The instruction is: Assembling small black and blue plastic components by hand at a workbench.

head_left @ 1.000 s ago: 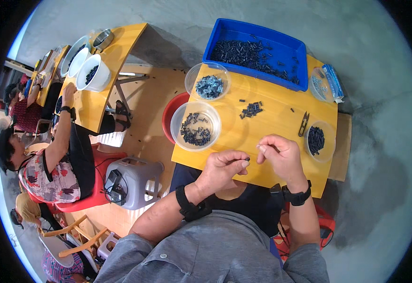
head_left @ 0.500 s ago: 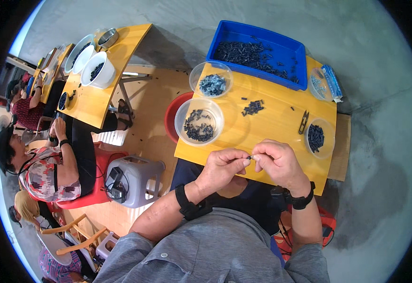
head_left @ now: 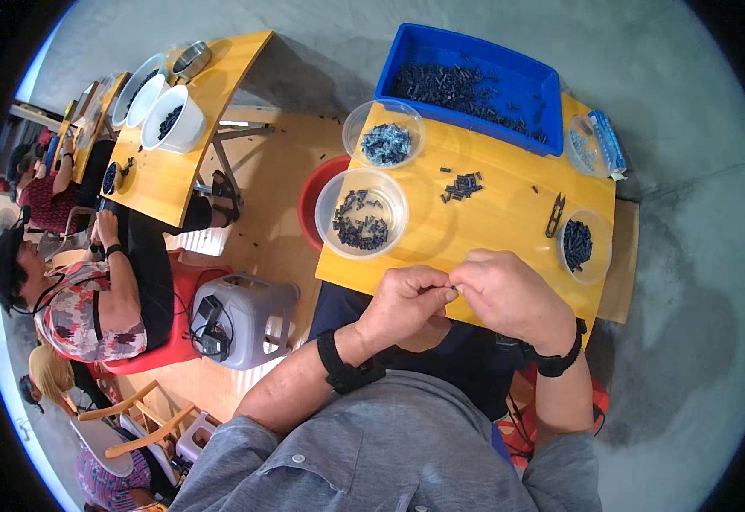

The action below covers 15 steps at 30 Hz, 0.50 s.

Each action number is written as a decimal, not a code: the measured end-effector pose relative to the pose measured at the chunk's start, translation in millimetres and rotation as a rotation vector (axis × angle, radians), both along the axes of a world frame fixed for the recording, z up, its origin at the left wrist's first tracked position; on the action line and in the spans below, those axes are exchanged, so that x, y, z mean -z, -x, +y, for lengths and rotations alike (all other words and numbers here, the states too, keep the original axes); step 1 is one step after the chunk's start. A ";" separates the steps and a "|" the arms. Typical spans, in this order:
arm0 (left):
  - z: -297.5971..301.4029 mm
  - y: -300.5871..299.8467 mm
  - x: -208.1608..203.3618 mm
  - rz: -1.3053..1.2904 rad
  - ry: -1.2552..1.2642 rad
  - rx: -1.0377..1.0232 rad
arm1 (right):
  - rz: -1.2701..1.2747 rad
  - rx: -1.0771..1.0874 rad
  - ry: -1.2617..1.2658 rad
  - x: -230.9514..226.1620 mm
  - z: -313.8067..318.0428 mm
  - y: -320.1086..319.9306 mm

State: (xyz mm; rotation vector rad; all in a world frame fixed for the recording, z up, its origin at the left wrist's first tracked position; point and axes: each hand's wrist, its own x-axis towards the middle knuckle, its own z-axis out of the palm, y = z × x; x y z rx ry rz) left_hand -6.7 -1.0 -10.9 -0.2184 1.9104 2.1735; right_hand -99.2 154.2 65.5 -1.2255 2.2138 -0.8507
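Observation:
Over the near edge of the yellow table (head_left: pixel 509 226), my left hand (head_left: pixel 407 305) pinches a small black part (head_left: pixel 455 290), mostly hidden by fingertips. My right hand (head_left: pixel 509 292) has its fingers closed against the same spot; what it grips is too small to make out. Beyond my left hand stands a clear tub (head_left: pixel 400 215) with short black pieces around its floor. A loose pile of black pieces (head_left: pixel 462 187) lies mid-table. Right of it are thread snips (head_left: pixel 555 215) and a clear bowl of black pieces (head_left: pixel 577 246).
A large blue tray (head_left: pixel 522 85) of black pieces spans the far edge, beside a tub of bluish bits (head_left: pixel 387 145). At far right stand another clear tub (head_left: pixel 582 154) and a blue box (head_left: pixel 607 143). A red basin (head_left: pixel 308 205) sits left; a co-worker (head_left: pixel 74 299) works at another table.
My right hand has rolled over, its back turning up and its fingers closing over the small part. My left hand keeps its pinch. The view has shifted slightly.

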 end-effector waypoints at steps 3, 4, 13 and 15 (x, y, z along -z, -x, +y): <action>-1.3 4.1 -3.5 -0.077 -0.074 -0.036 | -0.059 0.126 0.159 8.3 -2.7 2.7; -1.8 6.4 -5.5 -0.074 -0.096 -0.065 | -0.060 0.121 0.160 9.9 -4.2 1.4; -5.1 20.6 -18.7 -0.022 -0.091 -0.083 | -0.253 0.401 0.259 12.9 -1.5 -2.6; -4.0 20.6 -18.3 -0.029 -0.115 -0.089 | -0.257 0.454 0.340 12.7 -0.5 -7.7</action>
